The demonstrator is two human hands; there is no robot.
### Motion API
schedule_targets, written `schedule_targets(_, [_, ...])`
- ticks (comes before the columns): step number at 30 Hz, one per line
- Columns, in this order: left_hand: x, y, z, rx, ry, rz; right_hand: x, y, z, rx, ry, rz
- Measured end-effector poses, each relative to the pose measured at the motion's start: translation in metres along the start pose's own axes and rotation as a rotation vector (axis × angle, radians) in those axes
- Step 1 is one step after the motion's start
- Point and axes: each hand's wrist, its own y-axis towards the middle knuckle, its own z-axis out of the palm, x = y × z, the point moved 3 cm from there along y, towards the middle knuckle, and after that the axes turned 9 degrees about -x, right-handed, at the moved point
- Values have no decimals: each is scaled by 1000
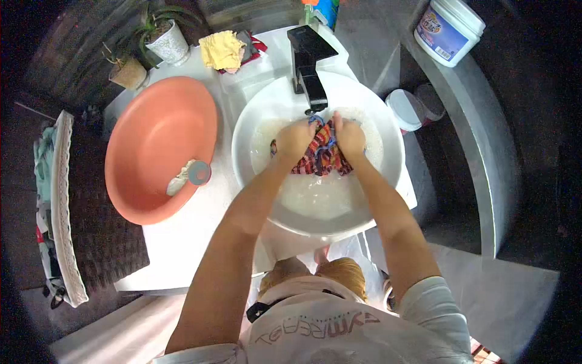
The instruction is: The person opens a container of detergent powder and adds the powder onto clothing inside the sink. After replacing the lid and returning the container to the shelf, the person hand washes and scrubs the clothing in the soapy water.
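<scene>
Both of my hands are over the white sink point(242, 176), which holds cloudy, sudsy water. Between them hangs a multicoloured striped knit cloth point(321, 155) with blue cord or trim, its lower part at the water. My left hand point(295, 138) is closed on the cloth's left side, fingers curled. My right hand point(350, 139) grips its right side, with the thumb raised. Just above the hands is the spout of the black faucet point(312, 88).
An orange basin point(151, 133) with a pale cloth and a round grey-green object stands left of the sink. Behind are folded cloths point(221, 50) and potted plants point(170, 45). A labelled white tub point(447, 33) and a lidded container point(405, 109) are at right.
</scene>
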Motion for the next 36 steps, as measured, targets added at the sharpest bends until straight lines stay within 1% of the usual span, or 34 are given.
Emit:
schedule_targets(1, [-3, -1, -9, -9, -28, 21, -9, 2, 0, -3, 82, 49])
schedule_targets(2, [-5, -3, -16, 30, -109, 21, -15, 2, 1, 20, 240, 31])
schedule_targets(3, [-7, -7, -28, 32, -110, 21, -14, -2, -7, 21, 239, 33])
schedule_targets(5, [-14, -12, -56, -68, -340, 150, 0, -5, -37, 112, 480, -33])
schedule_targets(6, [-18, -14, -70, -16, -374, 164, 2, -6, -47, 140, 471, -77])
schedule_targets(7, [-20, -16, -82, -17, -375, 166, 7, -7, -63, 137, 469, -77])
schedule_targets(9, [-30, -23, -101, 58, -358, 353, 16, -18, -85, 363, 561, -152])
schedule_targets(10, [-34, -30, -108, 113, -370, 387, 7, -23, -84, 354, 648, -127])
schedule_targets(11, [-36, -36, -115, 115, -371, 387, 4, -24, -87, 354, 647, -124])
schedule_targets(13, [-44, -55, -120, 314, -262, 689, 2, -26, -101, 140, 389, -448])
schedule_targets(14, [-42, -64, -118, 352, -265, 763, -6, -27, -100, 261, 216, -484])
schedule_targets(15, [-39, -70, -116, 353, -267, 765, -5, -34, -100, 261, 215, -482])
schedule_targets(17, [-32, -72, -118, 154, -271, 656, 0, -54, -96, 201, -97, -479])
schedule_targets(18, [-30, -68, -115, 320, -173, 465, -1, -59, -87, 367, -134, -405])
schedule_targets(19, [-26, -73, -104, 321, -173, 467, 4, -64, -81, 366, -134, -403])
schedule_targets(20, [-17, -83, -83, 283, -31, 477, 10, -70, -73, 411, -138, -412])
schedule_targets(21, [-18, -85, -77, 244, 109, 485, 12, -74, -65, 457, -142, -419])
schedule_targets(22, [-20, -85, -70, 224, 161, 574, 11, -76, -60, 406, -127, -519])
schedule_targets(23, [-19, -83, -62, 231, 157, 572, 7, -74, -55, 413, -127, -515])
schedule_targets(25, [-22, -77, -56, 451, 144, 487, 3, -72, -45, 426, -88, -603])
schedule_targets(26, [-20, -74, -51, 371, 99, 529, 3, -71, -41, 368, -74, -621])
schedule_targets(27, [-18, -69, -46, 373, 100, 527, 5, -66, -38, 370, -72, -620])
schedule_targets(29, [-14, -56, -35, 336, -38, 399, 6, -53, -28, 402, -190, -508])
schedule_targets(30, [-18, -50, -36, 338, -36, 399, 9, -49, -26, 324, -188, -505])
schedule_targets(31, [-19, -44, -37, 375, -45, 293, 11, -45, -23, 324, -185, -505])
schedule_targets(32, [-19, -38, -37, 410, -55, 186, 10, -40, -20, 338, -174, -427])
schedule_targets(33, [-20, -36, -34, 411, -54, 182, 10, -36, -17, 355, -163, -349])
schedule_targets(35, [-17, -32, -28, 363, 21, 66, 14, -27, -10, 329, -176, -350])
schedule_targets(36, [-16, -29, -24, 386, 1, 26, 11, -22, -5, 257, -168, -222])
